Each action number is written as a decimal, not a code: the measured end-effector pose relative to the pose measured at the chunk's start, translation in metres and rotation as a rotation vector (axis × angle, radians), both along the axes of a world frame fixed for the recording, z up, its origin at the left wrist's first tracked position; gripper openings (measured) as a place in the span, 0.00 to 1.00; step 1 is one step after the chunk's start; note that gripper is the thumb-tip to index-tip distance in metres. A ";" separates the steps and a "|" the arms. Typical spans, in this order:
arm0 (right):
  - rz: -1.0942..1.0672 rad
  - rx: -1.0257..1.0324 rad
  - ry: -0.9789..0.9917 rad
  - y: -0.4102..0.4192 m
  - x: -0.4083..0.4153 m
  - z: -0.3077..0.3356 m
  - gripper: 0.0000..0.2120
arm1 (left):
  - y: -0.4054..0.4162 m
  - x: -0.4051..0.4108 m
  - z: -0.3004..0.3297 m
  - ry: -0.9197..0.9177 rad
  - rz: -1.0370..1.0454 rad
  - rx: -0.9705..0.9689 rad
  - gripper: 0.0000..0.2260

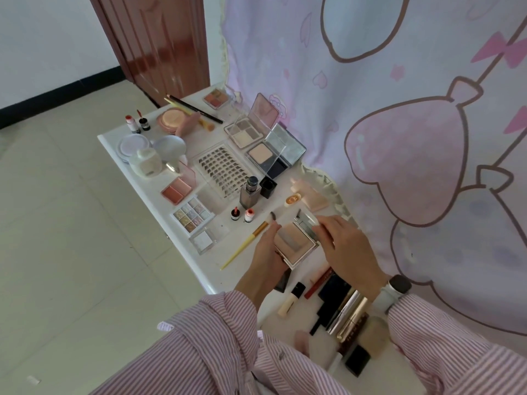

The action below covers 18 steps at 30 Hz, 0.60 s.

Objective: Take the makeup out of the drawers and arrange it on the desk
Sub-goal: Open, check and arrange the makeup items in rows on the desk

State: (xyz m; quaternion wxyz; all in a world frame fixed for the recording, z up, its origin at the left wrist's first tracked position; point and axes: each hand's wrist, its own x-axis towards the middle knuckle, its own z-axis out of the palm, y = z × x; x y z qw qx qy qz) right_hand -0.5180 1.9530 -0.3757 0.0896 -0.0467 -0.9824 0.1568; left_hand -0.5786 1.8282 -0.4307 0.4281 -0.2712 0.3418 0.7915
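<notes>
Pink-striped shirt sleeves (216,337) fill the bottom of my view, and just past them an open drawer (288,317) holds a cream tube with a black cap (291,300), a red pencil (318,283) and gold and silver tubes (349,313). Farther out on the white tabletop (114,138), a nine-pan glitter eyeshadow palette (193,214) sits at the left, with a yellow-handled brush (246,243) lying just right of it. My left hand (266,252) grips the base of a square silver powder compact (296,242) from below, fingers wrapped under it. My right hand (346,249), with a white watch (395,290) on its wrist, pinches the compact's raised mirrored lid (308,220). Beyond lie a clear tray of false lashes (225,169) and two open pressed-powder palettes (262,141). A pink cartoon curtain (399,109) hangs at the right.
</notes>
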 end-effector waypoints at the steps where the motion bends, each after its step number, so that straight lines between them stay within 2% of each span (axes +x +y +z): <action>1: -0.071 -0.074 -0.027 0.001 -0.001 0.000 0.13 | -0.001 0.002 -0.002 0.069 -0.010 -0.042 0.16; 3: -0.174 -0.188 -0.084 0.003 -0.002 -0.003 0.11 | -0.001 0.005 -0.002 0.297 -0.103 -0.212 0.18; 7: -0.264 -0.329 -0.106 0.004 -0.002 -0.003 0.10 | -0.003 0.014 -0.002 1.087 -0.356 -0.736 0.28; 10: -0.343 -0.421 -0.115 0.008 -0.005 -0.001 0.11 | -0.008 0.018 -0.013 1.498 -0.637 -0.933 0.39; 13: -0.373 -0.449 -0.123 0.012 -0.008 0.001 0.12 | -0.013 0.020 -0.029 1.679 -0.676 -1.098 0.36; 18: -0.397 -0.501 -0.142 0.013 -0.011 -0.001 0.12 | -0.016 0.017 -0.032 1.797 -0.719 -1.255 0.31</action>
